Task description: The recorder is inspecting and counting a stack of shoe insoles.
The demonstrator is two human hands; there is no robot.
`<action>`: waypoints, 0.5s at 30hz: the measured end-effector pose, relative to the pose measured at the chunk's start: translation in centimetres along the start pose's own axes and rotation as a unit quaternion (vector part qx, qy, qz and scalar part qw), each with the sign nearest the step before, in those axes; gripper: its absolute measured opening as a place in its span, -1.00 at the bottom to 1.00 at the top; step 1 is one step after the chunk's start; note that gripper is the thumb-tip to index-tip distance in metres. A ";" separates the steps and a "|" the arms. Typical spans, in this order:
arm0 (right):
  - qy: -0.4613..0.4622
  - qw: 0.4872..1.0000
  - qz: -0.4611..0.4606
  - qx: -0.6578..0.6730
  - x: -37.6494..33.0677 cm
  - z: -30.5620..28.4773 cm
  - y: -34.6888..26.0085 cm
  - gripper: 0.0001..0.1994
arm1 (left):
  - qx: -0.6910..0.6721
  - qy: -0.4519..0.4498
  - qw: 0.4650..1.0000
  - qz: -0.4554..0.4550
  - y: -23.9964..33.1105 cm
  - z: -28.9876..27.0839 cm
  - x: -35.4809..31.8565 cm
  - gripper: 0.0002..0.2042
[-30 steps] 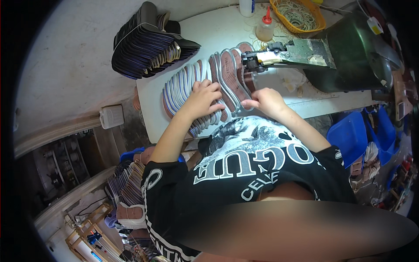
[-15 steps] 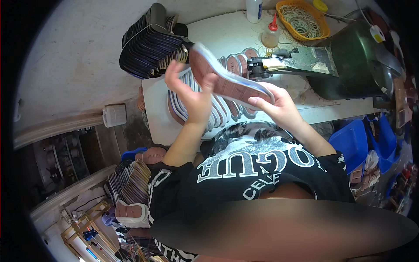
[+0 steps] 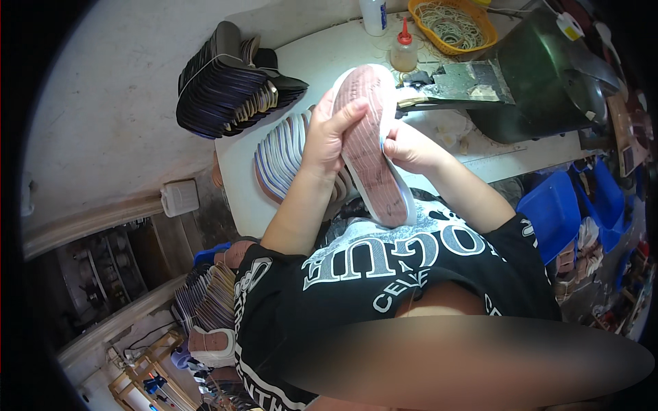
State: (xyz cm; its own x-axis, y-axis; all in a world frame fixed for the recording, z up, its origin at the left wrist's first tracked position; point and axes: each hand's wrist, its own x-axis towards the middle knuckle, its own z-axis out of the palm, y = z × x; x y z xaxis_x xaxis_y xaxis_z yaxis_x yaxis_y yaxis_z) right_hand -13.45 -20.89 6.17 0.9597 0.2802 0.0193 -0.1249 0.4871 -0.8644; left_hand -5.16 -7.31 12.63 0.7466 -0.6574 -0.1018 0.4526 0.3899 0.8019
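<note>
A shoe sole (image 3: 370, 147) with a reddish-brown patterned face and a pale rim is held up in front of my chest, its long side nearly upright. My left hand (image 3: 332, 133) grips its left edge, thumb pressed on the brown face and the other fingers hidden behind. On its right edge, my right hand (image 3: 409, 147) is closed with the thumb at the rim. Behind my left forearm, a row of striped soles (image 3: 279, 154) stands on the white table (image 3: 329, 55). The sewing machine arm (image 3: 456, 89) reaches in from the right, just beyond the sole.
A tied bundle of black soles (image 3: 223, 89) lies at the far left. Beyond the sole are a red-tipped bottle (image 3: 404, 51), a white bottle (image 3: 374, 17) and a yellow basket (image 3: 456, 31) of cords. Blue plastic chairs (image 3: 552, 212) stand at right; more stacked soles (image 3: 205, 294) sit lower left.
The sole has swung from a slanted, nearly sideways position to upright, its brown face turned toward me. My left hand, previously spread, has closed on it. My right hand has shifted along its edge.
</note>
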 end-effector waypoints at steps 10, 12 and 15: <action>0.036 0.979 0.155 -0.131 -0.3 0.5 -4.9 -0.77 | 0.250 0.054 0.963 0.084 -0.4 -0.7 -0.2 -0.53; 0.061 0.972 0.117 -0.197 -0.8 0.4 -4.6 -0.78 | 0.247 0.062 0.961 0.106 -1.0 -0.7 -0.1 -0.56; 0.109 0.973 0.090 -0.184 -0.9 -0.1 -5.1 -0.76 | 0.091 0.075 0.993 0.011 -1.1 -1.9 0.9 -0.60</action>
State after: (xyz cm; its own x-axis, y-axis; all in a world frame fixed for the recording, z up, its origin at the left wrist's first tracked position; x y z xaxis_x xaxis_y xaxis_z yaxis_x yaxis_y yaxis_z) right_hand -13.65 -23.68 10.52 0.9662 0.1311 -0.2219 -0.2361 0.1052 -0.9660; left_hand -4.05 -7.13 10.53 0.8254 -0.5417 -0.1590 0.3509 0.2716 0.8961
